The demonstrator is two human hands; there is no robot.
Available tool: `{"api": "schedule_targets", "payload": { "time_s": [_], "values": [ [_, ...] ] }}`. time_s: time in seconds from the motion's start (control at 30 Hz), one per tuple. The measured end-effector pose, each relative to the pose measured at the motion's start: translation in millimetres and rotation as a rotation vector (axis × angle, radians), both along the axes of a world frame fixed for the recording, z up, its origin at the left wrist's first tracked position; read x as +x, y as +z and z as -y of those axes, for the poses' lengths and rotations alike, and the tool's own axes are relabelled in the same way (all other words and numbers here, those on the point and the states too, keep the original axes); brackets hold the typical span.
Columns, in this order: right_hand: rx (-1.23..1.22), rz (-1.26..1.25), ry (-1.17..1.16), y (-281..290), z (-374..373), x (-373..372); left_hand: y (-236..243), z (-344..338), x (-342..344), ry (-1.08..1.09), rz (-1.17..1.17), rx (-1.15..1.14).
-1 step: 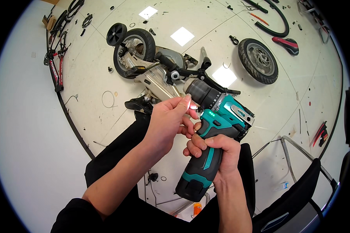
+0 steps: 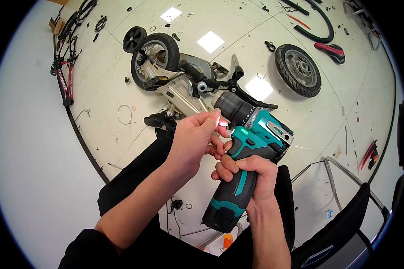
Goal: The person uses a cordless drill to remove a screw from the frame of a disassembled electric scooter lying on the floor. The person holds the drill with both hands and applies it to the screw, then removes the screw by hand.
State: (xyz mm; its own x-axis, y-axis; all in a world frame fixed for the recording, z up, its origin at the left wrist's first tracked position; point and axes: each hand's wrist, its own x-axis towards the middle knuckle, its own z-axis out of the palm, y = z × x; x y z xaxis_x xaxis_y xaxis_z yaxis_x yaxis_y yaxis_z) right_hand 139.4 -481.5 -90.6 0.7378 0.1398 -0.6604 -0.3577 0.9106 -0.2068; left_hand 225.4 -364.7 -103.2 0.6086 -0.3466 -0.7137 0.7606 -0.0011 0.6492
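Note:
My right hand is wrapped around the dark grey grip of a teal and black cordless drill. Its index finger lies by the trigger, and small green lights glow on the body. The drill's chuck points up and to the left. Close below the chuck, my left hand is closed in a pinch, thumb against index finger. Whatever sits between those fingertips is hidden or too small to name; light from the drill falls on them. Beyond the chuck lies a small silver bike frame with a wheel attached.
A loose wheel with a tyre lies at the right, near a red and black saddle. A red bike frame leans at the left wall. A black chair stands at lower right. Small parts are scattered over the tiled floor.

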Motion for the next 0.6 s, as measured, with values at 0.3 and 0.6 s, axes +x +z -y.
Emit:
{"api": "schedule_targets", "payload": {
  "time_s": [0.3, 0.6],
  "values": [
    [0.010, -0.001, 0.001, -1.6, -0.4, -0.1, -0.7, 0.7, -1.0, 0.019, -0.007, 0.031],
    [0.081, 0.098, 0.018, -7.6, 2.0, -2.9, -0.5, 0.3, -0.2, 0.026, -0.014, 0.034]
  ]
}}
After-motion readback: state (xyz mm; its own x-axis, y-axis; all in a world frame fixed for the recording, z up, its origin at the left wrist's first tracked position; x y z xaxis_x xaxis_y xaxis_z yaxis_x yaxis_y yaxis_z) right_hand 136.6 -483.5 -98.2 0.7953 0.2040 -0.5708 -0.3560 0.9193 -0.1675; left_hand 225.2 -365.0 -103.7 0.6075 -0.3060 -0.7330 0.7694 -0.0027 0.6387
